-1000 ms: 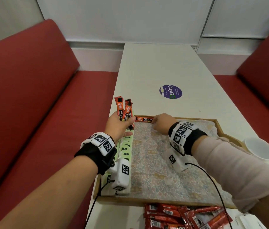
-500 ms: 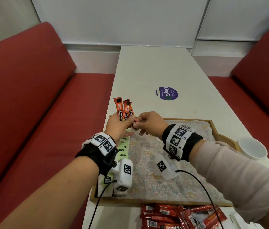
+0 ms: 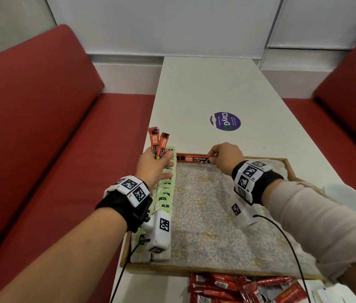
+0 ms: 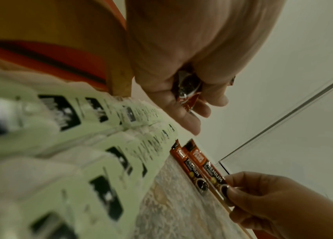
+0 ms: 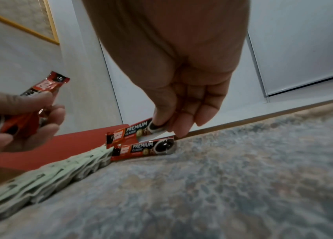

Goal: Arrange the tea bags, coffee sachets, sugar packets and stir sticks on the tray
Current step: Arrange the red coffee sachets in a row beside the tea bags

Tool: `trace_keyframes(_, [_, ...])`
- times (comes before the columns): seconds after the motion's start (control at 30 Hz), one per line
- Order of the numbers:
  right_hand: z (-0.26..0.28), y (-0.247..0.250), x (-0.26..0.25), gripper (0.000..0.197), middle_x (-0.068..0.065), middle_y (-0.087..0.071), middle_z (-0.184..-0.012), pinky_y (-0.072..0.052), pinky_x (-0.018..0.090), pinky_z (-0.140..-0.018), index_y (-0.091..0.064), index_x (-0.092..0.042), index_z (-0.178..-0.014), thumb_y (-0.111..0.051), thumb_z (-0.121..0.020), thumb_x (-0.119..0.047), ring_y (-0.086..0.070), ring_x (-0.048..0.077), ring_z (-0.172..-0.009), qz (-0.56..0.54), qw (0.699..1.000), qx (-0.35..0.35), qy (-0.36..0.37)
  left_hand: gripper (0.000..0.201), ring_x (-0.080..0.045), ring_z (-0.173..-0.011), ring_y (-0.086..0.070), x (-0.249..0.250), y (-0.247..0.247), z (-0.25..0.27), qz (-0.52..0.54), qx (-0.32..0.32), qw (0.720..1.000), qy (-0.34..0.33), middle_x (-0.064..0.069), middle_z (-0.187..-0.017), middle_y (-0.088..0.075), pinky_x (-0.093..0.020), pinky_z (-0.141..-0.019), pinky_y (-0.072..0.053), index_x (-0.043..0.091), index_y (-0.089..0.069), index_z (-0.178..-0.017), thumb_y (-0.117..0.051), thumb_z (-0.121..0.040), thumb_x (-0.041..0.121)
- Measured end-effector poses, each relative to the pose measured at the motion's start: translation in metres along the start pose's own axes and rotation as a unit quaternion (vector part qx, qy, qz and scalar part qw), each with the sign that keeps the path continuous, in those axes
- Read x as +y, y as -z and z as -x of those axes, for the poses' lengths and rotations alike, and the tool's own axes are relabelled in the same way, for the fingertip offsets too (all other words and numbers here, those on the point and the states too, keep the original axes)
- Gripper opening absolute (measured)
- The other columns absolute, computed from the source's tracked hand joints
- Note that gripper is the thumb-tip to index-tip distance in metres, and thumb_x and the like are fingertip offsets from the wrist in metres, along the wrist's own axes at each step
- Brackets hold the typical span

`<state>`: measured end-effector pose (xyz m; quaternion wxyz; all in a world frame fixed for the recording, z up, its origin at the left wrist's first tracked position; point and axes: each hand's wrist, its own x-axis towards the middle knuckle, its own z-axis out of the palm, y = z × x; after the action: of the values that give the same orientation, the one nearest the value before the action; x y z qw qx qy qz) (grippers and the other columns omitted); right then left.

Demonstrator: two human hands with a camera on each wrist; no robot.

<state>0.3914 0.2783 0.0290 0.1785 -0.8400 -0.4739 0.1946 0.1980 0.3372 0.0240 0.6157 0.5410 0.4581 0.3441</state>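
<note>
Orange-and-black coffee sachets were the step in hand; I was laying them in a row along the far rim of the tray (image 3: 233,274), on its patterned liner; my right hand (image 3: 225,157) pinched one sachet (image 5: 139,129) by its end between thumb and forefinger, the other fingers extended, and held it tilted against the far rim, just behind a sachet already laid flat (image 5: 145,149); from the left wrist view the two lay side by side, parallel to the rim; my left hand (image 3: 154,165) was curled round two spare sachets (image 3: 158,142), held upright above the tray's far left corner; the pale green tea bags (image 3: 166,189) lay overlapped in a column down the left side of the tray; a heap of red sachets (image 3: 238,289) waited on the table (image 3: 205,88) just in front of the near rim; a white cup (image 3: 345,196) stood to the right of the tray. By my judgement, the next move called for lowering the pinched sachet flat and flush beside its neighbour, letting it go, then drawing one spare from the left hand; care was needed not to nudge the laid sachet askew.
</note>
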Motion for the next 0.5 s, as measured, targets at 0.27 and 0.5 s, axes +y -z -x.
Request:
trace_keyframes(0.27, [-0.004, -0.01, -0.004, 0.011, 0.01, -0.067, -0.107, -0.043, 0.028, -0.078, -0.068, -0.01, -0.096, -0.066, -0.086, -0.011, -0.061, 0.027, -0.099, 0.041, 0.999, -0.007, 0.01, 0.007, -0.013, -0.081, -0.064, 0.0, 0.0, 0.0, 0.007, -0.002, 1.0, 0.005, -0.004, -0.1, -0.064, -0.028, -0.061, -0.055, 0.021, -0.054, -0.089, -0.059, -0.093, 0.018])
trace_keyframes(0.5, [-0.009, -0.017, -0.006, 0.013, 0.011, -0.065, -0.106, -0.042, 0.029, -0.077, -0.063, -0.009, -0.097, -0.065, -0.086, -0.015, -0.059, 0.028, -0.099, 0.041, 0.999, 0.004, -0.007, 0.007, -0.014, -0.08, -0.062, -0.001, 0.001, 0.001, 0.011, -0.016, 1.0, 0.004, -0.004, -0.098, -0.063, -0.03, -0.063, -0.056, 0.02, -0.053, -0.09, -0.059, -0.093, 0.017])
